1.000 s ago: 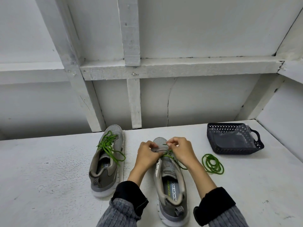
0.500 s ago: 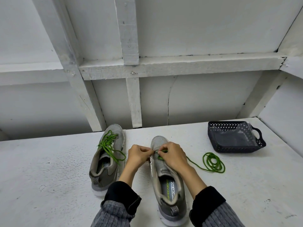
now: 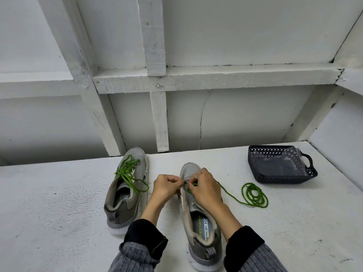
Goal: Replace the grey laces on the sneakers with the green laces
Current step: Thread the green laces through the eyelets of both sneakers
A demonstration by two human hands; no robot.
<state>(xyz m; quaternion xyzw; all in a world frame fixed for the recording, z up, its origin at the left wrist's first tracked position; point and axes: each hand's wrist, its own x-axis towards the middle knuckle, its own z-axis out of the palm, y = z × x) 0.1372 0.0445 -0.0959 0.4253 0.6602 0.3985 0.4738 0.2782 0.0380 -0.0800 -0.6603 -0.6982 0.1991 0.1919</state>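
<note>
On the white table (image 3: 59, 203) the left sneaker (image 3: 125, 193) already carries a green lace (image 3: 128, 173), loosely threaded and untied, so the work now sits on the right sneaker (image 3: 196, 213), toe pointing away. Both hands meet over its lowest eyelets: the left hand (image 3: 166, 188) has its fingertips pinched together at the eyelet edge, probably steadying the flap or nipping the lace end, though what it grips is too small to tell; the right hand (image 3: 206, 190) pinches the second green lace (image 3: 253, 195) close to the tongue. The rest of that lace trails off to the right into a loose coil lying on the table, near a dark basket (image 3: 279, 165). No grey laces show anywhere I can make out. To do this step well, keep the tip pinched short so it stays stiff, push it cleanly through the eyelet, then draw both ends even before crossing upward, and watch that the coil feeds out without knotting
</note>
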